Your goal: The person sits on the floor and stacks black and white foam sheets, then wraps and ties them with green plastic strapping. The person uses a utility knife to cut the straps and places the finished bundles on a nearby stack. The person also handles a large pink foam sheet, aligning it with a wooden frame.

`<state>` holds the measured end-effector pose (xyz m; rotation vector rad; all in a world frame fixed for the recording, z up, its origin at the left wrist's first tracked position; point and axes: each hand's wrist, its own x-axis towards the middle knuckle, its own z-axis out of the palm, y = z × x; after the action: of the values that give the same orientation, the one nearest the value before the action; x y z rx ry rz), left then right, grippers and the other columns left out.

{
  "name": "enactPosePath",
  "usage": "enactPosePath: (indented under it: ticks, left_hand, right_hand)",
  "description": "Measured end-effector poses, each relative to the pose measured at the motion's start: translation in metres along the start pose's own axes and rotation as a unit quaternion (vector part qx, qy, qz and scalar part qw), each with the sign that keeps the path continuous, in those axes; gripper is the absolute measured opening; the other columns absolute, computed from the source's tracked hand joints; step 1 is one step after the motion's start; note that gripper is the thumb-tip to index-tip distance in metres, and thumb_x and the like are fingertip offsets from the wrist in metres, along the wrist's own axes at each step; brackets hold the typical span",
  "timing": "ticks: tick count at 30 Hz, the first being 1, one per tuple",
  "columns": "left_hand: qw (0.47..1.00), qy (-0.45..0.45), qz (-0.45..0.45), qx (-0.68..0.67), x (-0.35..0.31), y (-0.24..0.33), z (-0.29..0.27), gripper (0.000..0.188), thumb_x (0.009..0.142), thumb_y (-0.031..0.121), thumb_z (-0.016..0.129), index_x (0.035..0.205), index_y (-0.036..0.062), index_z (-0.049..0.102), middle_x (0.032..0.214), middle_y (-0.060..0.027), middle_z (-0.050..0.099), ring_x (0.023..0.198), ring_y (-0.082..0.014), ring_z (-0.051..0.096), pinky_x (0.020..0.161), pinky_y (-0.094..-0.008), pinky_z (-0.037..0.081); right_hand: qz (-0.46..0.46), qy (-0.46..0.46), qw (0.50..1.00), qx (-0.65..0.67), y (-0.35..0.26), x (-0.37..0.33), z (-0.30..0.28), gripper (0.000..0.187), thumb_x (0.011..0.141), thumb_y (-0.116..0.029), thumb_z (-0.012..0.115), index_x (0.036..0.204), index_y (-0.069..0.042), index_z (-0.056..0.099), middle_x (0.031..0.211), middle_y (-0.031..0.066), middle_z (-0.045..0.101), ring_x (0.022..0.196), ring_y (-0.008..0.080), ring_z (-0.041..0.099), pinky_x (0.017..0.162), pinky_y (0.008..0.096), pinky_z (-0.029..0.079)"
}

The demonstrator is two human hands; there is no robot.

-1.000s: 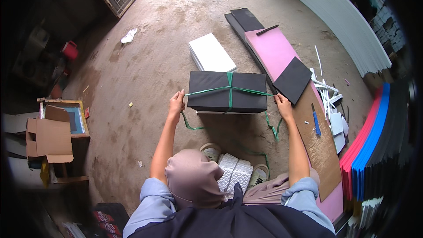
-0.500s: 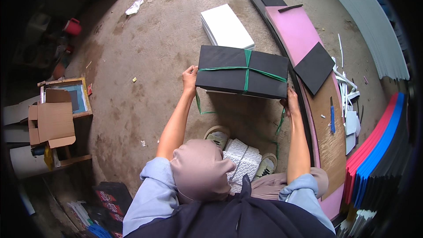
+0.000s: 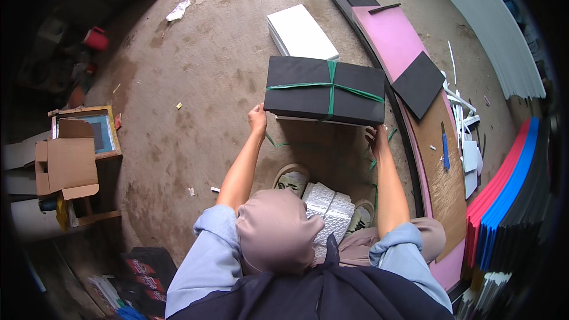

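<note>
A black-topped sheet bundle (image 3: 296, 99), crossed by green ribbon (image 3: 332, 85), sat at your twelve o'clock. Your curled left hand (image 3: 257, 120) met its eight-o'clock corner, your right hand (image 3: 379, 137) its four-o'clock; their grip was unclear.

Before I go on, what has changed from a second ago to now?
The left hand and right hand moved inward and toward the person, from pulling the green ribbon taut sideways to the near corners of the black bundle; whether they let the ribbon go, I can't tell. The ribbon's cross, white stack and blue knife stayed put.
</note>
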<state>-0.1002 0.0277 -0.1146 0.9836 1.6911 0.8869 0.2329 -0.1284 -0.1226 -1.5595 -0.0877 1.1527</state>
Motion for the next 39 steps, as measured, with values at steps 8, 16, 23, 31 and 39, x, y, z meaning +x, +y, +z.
enactPosePath:
  ticks: [8, 16, 23, 31, 39]
  left_hand:
    - [0.997, 0.038, -0.034, 0.059, 0.003, -0.063, 0.022, 0.032, 0.086, 0.028, 0.051, 0.096, -0.0009, 0.06, 0.079, -0.0125, 0.062, 0.078, -0.0203, 0.058, 0.071, -0.035, 0.044]
    - [0.996, 0.064, 0.051, 0.037, -0.006, -0.049, 0.039, 0.037, 0.087, 0.022, 0.046, 0.113, -0.0015, 0.055, 0.11, -0.0202, 0.059, 0.102, -0.0319, 0.057, 0.083, -0.0391, 0.043]
    - [0.984, 0.099, 0.137, 0.05, -0.002, -0.06, 0.039, 0.03, 0.085, 0.021, 0.047, 0.098, -0.0023, 0.061, 0.087, -0.0179, 0.064, 0.083, -0.0292, 0.061, 0.072, -0.0389, 0.045]
    - [0.994, -0.085, -0.053, 0.043, -0.006, -0.07, 0.006, 0.024, 0.09, 0.015, 0.047, 0.108, 0.0003, 0.053, 0.102, -0.0095, 0.056, 0.091, -0.016, 0.057, 0.068, -0.0253, 0.052]
    - [0.994, -0.084, -0.06, -0.033, -0.019, -0.067, 0.007, 0.031, 0.09, 0.019, 0.045, 0.116, 0.002, 0.048, 0.111, -0.0087, 0.052, 0.094, -0.0164, 0.054, 0.072, -0.0299, 0.05]
  right_hand:
    - [-0.038, -0.009, 0.998, 0.048, 0.075, 0.023, 0.004, 0.038, 0.093, -0.043, 0.045, 0.114, -0.012, 0.048, 0.102, 0.002, 0.05, 0.087, 0.0135, 0.053, 0.069, 0.0293, 0.043]
    - [0.019, -0.025, 0.936, 0.352, 0.059, 0.015, 0.02, 0.05, 0.097, -0.035, 0.036, 0.133, 0.0, 0.035, 0.132, 0.0064, 0.041, 0.12, 0.0169, 0.04, 0.1, 0.031, 0.032]
    - [-0.149, -0.047, 0.981, 0.117, 0.043, -0.017, 0.045, 0.047, 0.098, -0.031, 0.034, 0.133, 0.001, 0.035, 0.133, 0.0076, 0.04, 0.122, 0.0176, 0.038, 0.103, 0.034, 0.03]
    - [-0.214, -0.063, 0.974, 0.045, 0.079, -0.018, 0.015, 0.048, 0.097, -0.034, 0.033, 0.131, 0.0, 0.039, 0.129, 0.0071, 0.045, 0.118, 0.0201, 0.043, 0.1, 0.0352, 0.031]
    - [-0.215, -0.129, 0.966, -0.064, 0.055, -0.012, 0.001, 0.047, 0.098, -0.032, 0.031, 0.126, 0.003, 0.044, 0.125, 0.0099, 0.048, 0.118, 0.0181, 0.042, 0.099, 0.0302, 0.031]
